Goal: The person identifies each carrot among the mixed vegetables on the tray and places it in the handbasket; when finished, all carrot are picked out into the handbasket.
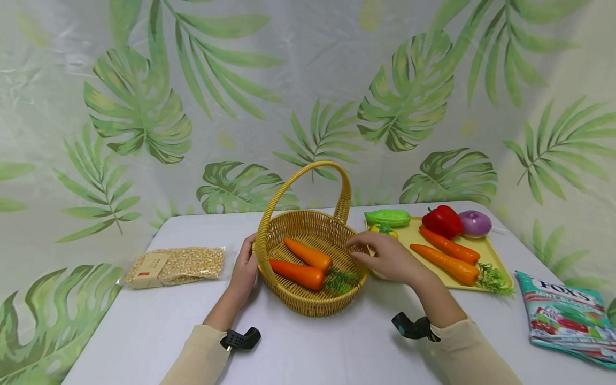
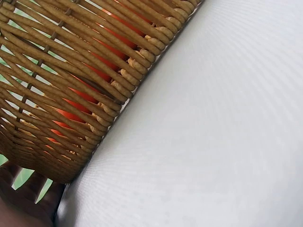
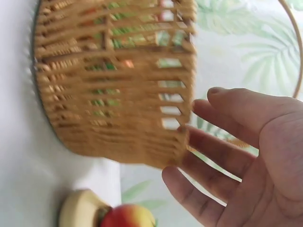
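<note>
A wicker basket (image 1: 313,307) with a tall arched handle stands on the white table, holding two carrots (image 1: 308,255) with green tops (image 1: 340,282) toward its right side. My left hand (image 1: 245,270) holds the basket's left side beside the handle's base; its fingers show against the wicker wall (image 2: 85,61) in the left wrist view. At the right rim hovers my right hand (image 1: 387,256), with nothing in it. Its fingers are loosely spread beside the rim in the right wrist view, and whether they touch the wicker is hard to tell.
Right of the basket, a yellow tray (image 1: 498,259) bears two more carrots (image 1: 447,256), a red bell pepper (image 1: 443,221), a purple onion (image 1: 475,223), a green bumpy vegetable (image 1: 387,217) and a yellow vegetable (image 1: 383,230). A bag of corn kernels (image 1: 192,264) lies left; a Fox's candy bag (image 1: 568,315) lies far right.
</note>
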A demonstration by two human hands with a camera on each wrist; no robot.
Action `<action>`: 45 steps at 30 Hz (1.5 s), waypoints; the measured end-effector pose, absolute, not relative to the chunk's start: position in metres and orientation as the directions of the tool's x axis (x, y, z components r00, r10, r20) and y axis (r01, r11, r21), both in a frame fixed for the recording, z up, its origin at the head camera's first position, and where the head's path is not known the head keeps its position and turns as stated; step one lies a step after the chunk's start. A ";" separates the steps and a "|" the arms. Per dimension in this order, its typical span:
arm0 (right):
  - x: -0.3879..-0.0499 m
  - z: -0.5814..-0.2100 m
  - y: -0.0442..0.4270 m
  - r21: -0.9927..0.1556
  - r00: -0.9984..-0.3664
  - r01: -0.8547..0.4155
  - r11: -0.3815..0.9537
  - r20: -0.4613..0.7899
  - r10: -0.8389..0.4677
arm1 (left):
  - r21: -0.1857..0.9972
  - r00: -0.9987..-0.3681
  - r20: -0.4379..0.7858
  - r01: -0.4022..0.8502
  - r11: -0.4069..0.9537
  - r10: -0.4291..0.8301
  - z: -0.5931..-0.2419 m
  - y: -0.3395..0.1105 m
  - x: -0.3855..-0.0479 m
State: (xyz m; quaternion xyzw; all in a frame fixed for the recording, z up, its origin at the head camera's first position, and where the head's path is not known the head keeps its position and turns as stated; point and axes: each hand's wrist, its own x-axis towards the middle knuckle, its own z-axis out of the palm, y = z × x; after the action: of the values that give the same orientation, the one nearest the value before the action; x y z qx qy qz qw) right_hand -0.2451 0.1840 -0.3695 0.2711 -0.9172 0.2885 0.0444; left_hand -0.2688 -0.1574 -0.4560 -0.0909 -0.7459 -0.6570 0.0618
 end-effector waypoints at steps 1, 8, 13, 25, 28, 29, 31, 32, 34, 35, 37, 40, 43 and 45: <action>-0.246 -0.369 0.187 -0.516 -0.851 -0.520 0.681 0.246 -0.463 | 0.969 -0.976 0.211 0.216 0.123 0.052 -0.456 -0.157 -0.269; -0.254 -0.366 0.209 -0.560 -0.875 -0.480 0.675 0.246 -0.418 | 0.969 -0.978 0.206 0.210 0.128 0.047 -0.458 -0.158 -0.269; -0.259 -0.367 0.226 -0.564 -0.903 -0.426 0.707 0.211 -0.375 | 0.970 -0.977 0.204 0.209 0.124 0.053 -0.454 -0.157 -0.267; -0.263 -0.373 0.253 -0.560 -0.943 -0.323 0.763 0.118 -0.312 | 0.967 -0.976 0.213 0.216 0.132 0.040 -0.460 -0.158 -0.272; -0.265 -0.375 0.256 -0.565 -0.945 -0.312 0.764 0.106 -0.308 | 0.968 -0.977 0.210 0.214 0.128 0.039 -0.459 -0.158 -0.272; -0.265 -0.376 0.257 -0.566 -0.947 -0.309 0.765 0.103 -0.306 | 0.968 -0.976 0.212 0.215 0.128 0.042 -0.459 -0.158 -0.272; -0.266 -0.377 0.259 -0.565 -0.947 -0.307 0.766 0.105 -0.303 | 0.968 -0.976 0.213 0.217 0.128 0.044 -0.458 -0.158 -0.272; -0.267 -0.377 0.260 -0.563 -0.947 -0.308 0.767 0.107 -0.302 | 0.968 -0.976 0.213 0.217 0.128 0.046 -0.458 -0.158 -0.272; -0.268 -0.379 0.262 -0.555 -0.945 -0.316 0.769 0.116 -0.305 | 0.968 -0.976 0.213 0.218 0.127 0.051 -0.458 -0.158 -0.272; -0.268 -0.379 0.262 -0.552 -0.944 -0.321 0.770 0.121 -0.307 | 0.968 -0.976 0.213 0.218 0.125 0.052 -0.459 -0.158 -0.272; -0.269 -0.381 0.264 -0.543 -0.940 -0.334 0.771 0.133 -0.313 | 0.969 -0.976 0.210 0.215 0.120 0.055 -0.459 -0.158 -0.273; -0.270 -0.384 0.267 -0.529 -0.941 -0.335 0.779 0.145 -0.306 | 0.971 -0.977 0.205 0.210 0.115 0.060 -0.460 -0.158 -0.273; -0.272 -0.387 0.269 -0.505 -0.949 -0.315 0.804 0.150 -0.278 | 0.971 -0.978 0.202 0.208 0.115 0.061 -0.460 -0.158 -0.272; -0.273 -0.389 0.269 -0.487 -0.955 -0.297 0.821 0.150 -0.257 | 0.972 -0.978 0.200 0.206 0.116 0.060 -0.459 -0.158 -0.272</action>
State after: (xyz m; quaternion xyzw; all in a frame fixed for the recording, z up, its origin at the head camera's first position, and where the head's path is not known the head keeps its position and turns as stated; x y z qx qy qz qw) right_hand -0.2729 0.2694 -0.3887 0.1452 -0.9535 0.2614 0.0386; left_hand -0.2716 -0.1581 -0.4593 -0.0893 -0.7450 -0.6587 0.0552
